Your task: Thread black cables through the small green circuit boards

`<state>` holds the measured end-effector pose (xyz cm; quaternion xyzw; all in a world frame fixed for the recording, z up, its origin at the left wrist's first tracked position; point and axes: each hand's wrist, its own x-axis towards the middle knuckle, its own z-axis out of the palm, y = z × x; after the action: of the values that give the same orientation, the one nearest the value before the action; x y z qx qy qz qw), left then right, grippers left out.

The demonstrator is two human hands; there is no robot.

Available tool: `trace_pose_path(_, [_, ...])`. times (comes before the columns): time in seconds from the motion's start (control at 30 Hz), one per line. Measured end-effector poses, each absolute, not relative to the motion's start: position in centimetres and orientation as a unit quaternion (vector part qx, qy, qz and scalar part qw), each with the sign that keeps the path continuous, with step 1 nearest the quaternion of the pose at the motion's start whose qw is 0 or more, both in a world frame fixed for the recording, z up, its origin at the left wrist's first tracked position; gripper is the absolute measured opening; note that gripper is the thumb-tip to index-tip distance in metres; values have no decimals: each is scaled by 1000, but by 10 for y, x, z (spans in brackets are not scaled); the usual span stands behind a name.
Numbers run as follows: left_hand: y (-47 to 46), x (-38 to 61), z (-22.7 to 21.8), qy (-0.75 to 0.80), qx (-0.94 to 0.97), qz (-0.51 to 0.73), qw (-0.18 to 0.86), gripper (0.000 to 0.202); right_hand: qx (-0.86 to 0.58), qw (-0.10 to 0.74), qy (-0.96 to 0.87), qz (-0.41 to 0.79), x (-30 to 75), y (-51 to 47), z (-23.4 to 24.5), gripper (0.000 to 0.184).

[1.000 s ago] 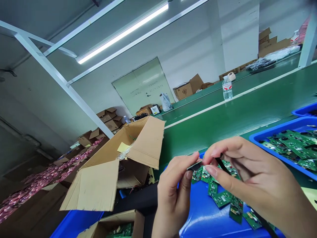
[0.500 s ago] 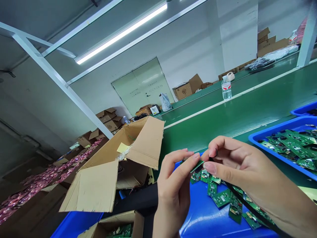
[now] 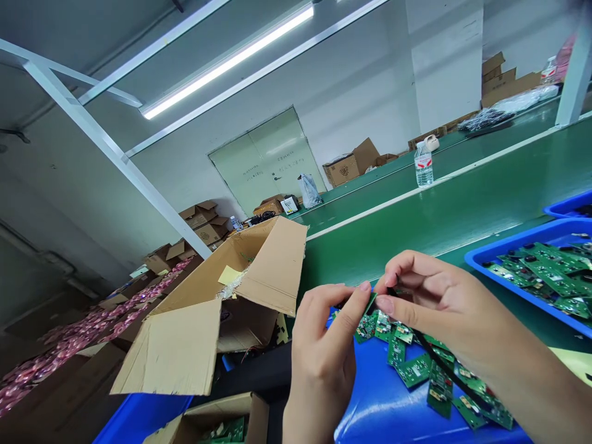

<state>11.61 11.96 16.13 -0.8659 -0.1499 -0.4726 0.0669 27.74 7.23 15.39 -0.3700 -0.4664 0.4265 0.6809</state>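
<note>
My left hand [image 3: 324,351] is closed, thumb and fingers pinching a small green circuit board [image 3: 371,302], most of it hidden behind the fingers. Close against it, my right hand [image 3: 435,302] pinches a thin black strip [image 3: 444,365] between thumb and forefinger. The strip trails down beneath the right palm. Whether its end touches the board I cannot tell. Below both hands, several loose green circuit boards [image 3: 415,370] lie scattered on a blue plastic surface [image 3: 383,410].
To the right stands a blue tray [image 3: 478,259] heaped with circuit boards. An open cardboard box [image 3: 272,271] is at the left, with a smaller box [image 3: 256,413] of boards below. A water bottle [image 3: 423,165] stands on the green bench [image 3: 499,191].
The board in my left hand has turned to a steeper tilt. My right fingertips have shifted slightly left, closer to the left ones, with the black strip.
</note>
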Motion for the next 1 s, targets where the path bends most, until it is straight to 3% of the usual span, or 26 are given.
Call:
trace_pose_path(0.2, [118, 113, 160, -156, -877, -449, 71, 46, -365, 658, -484, 447, 280, 74, 154, 23])
trace_pose_path(0.53, [118, 119, 166, -112, -866, -488, -9, 45, -278, 712, -395, 509, 269, 75, 156, 28])
trace_pose_path(1.0, [110, 127, 156, -195, -818, -541, -31, 35, -333, 760, -410, 378, 261, 73, 152, 19])
